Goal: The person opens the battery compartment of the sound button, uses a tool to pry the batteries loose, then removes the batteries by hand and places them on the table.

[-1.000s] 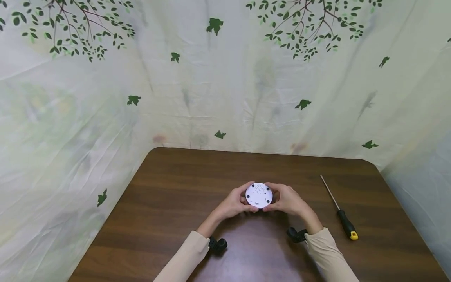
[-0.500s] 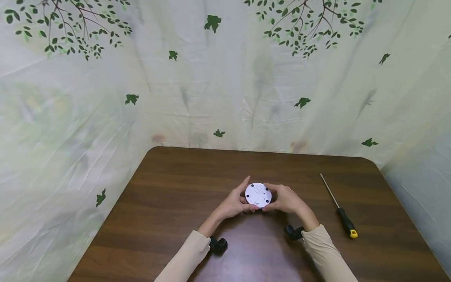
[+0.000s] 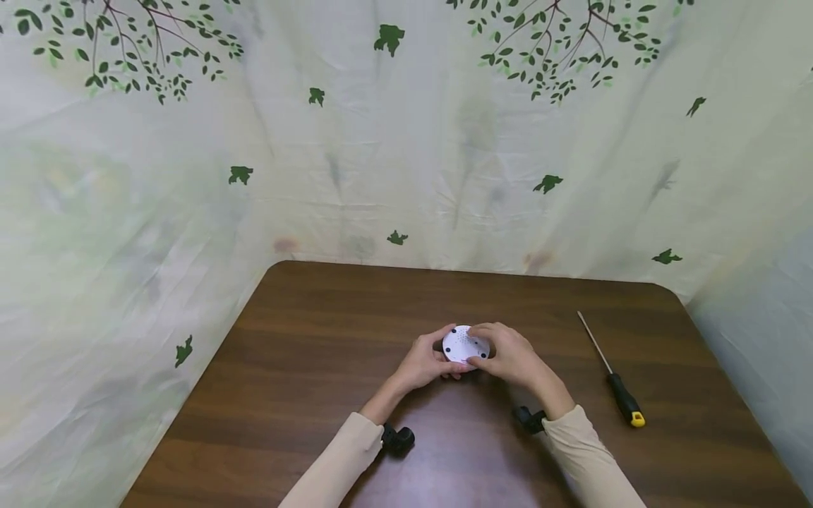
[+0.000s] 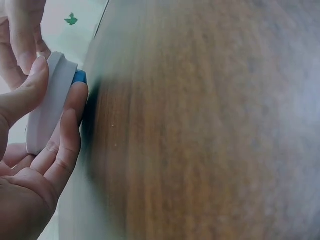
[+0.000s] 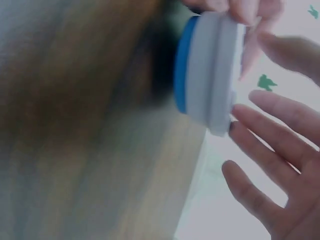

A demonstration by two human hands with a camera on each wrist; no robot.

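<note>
A round white device (image 3: 454, 346) is held up over the table, its flat face, dotted with small holes and black spots, turned up toward the head camera. My left hand (image 3: 420, 363) grips its edge, thumb on the near rim and fingers beneath, as the left wrist view also shows. A blue layer (image 5: 184, 65) covers the device's underside in the right wrist view. My right hand (image 3: 516, 360) is at the device's right side, thumb and fingertips over the flat face. Seen from the right wrist, its fingers are spread and loose, fingertips right at the face.
A screwdriver (image 3: 622, 399) with a black and yellow handle lies on the right of the brown wooden table (image 3: 305, 395), its shaft pointing away. Leaf-printed cloth (image 3: 432, 162) hangs behind the table and along its sides.
My right hand has let go of the device's right edge and moved left over its flat face. My left hand still grips it, its raised index finger back at the rim.
</note>
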